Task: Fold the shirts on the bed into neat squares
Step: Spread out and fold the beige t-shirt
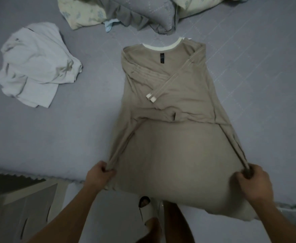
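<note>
- Beige shirt (170, 95): lying lengthwise on the grey bed (73, 134), white-trimmed collar (163, 47) pointing away from the person, hem end reaching the near edge of the mattress and hanging over it.
- Sleeves: both lying folded inward over the upper body of the shirt; the striped one with white cuffs (151, 97) is crossing diagonally from the right shoulder toward the middle.
- Left hand (98, 178): fingers curling tightly round the shirt's lower left corner, gripping a bunched fold of cloth; the fabric is running taut from this fist up toward the shirt's waist.
- Right hand (254, 183): fingers curling round the lower right corner, holding a dark-looking gathered edge in the same way; the side seam is stretching from it up toward the folded part.
- Position relative to grip: the shirt's body is spreading between and beyond the two fists, the hem panel sagging below them; the image is soft here, so the exact hem line is probably just under the hands.
- White shirt (37, 65): lying crumpled on the bed, well apart to the left of the beige one, touched by neither hand.
- Pillow (152, 13) and floral bedding (80, 13): lying heaped at the far end.
- Sandalled foot (147, 209): standing on the floor beside the bed.
</note>
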`<control>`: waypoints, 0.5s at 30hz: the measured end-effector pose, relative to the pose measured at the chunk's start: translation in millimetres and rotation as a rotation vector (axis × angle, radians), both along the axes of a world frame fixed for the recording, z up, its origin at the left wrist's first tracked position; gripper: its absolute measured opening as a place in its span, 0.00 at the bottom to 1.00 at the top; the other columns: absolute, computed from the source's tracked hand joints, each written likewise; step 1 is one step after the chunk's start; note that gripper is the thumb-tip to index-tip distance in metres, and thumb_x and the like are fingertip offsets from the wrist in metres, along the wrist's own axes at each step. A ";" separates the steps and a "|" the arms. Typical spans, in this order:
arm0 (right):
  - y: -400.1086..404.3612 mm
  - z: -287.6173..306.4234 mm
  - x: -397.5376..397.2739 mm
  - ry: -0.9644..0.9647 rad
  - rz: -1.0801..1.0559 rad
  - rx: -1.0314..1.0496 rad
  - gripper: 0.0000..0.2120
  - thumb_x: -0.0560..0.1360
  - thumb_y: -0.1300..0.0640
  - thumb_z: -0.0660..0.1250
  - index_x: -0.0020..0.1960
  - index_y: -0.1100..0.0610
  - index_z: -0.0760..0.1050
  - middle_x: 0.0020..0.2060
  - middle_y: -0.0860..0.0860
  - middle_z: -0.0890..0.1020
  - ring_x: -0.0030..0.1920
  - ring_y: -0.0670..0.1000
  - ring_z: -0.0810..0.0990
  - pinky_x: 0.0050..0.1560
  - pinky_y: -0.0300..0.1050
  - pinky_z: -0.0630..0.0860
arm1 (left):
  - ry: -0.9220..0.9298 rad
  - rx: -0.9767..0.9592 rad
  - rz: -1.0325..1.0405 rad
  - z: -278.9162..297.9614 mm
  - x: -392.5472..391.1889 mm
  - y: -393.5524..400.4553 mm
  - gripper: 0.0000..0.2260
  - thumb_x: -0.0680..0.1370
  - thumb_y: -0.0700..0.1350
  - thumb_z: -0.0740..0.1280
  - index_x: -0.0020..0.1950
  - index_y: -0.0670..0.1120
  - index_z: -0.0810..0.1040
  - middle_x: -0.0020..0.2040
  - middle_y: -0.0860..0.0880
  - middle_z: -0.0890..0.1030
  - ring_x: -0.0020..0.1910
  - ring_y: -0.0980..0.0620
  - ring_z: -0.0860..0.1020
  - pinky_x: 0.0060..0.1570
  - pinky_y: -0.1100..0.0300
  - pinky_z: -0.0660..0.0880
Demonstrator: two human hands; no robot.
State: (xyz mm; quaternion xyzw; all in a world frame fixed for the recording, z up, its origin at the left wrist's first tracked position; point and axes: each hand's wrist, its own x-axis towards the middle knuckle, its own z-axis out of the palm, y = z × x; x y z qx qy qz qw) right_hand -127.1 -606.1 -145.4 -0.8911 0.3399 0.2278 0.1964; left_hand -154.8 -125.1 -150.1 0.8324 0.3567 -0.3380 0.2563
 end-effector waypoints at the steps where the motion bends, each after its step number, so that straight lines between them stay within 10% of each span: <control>1: -2.4 -1.2 -13.3 0.026 -0.065 0.024 0.25 0.75 0.54 0.72 0.68 0.63 0.71 0.60 0.66 0.77 0.58 0.69 0.77 0.60 0.64 0.74 | 0.004 -0.022 -0.023 -3.1 -13.1 2.3 0.10 0.73 0.47 0.73 0.44 0.43 0.75 0.39 0.44 0.80 0.40 0.44 0.79 0.39 0.53 0.71; 9: 31.1 12.9 -101.3 -0.101 -0.001 0.094 0.08 0.73 0.59 0.72 0.46 0.60 0.74 0.37 0.58 0.79 0.39 0.60 0.78 0.41 0.50 0.72 | -0.153 0.069 -0.056 2.0 -94.5 -11.4 0.09 0.67 0.51 0.68 0.42 0.50 0.72 0.34 0.48 0.79 0.34 0.44 0.77 0.30 0.55 0.68; 15: 89.3 21.8 -156.2 -0.182 0.196 0.197 0.14 0.73 0.64 0.70 0.56 0.54 0.74 0.47 0.52 0.77 0.47 0.54 0.76 0.45 0.46 0.71 | -0.328 -0.043 -0.065 15.9 -126.4 -64.9 0.12 0.73 0.39 0.67 0.41 0.52 0.64 0.39 0.51 0.71 0.34 0.52 0.72 0.30 0.56 0.68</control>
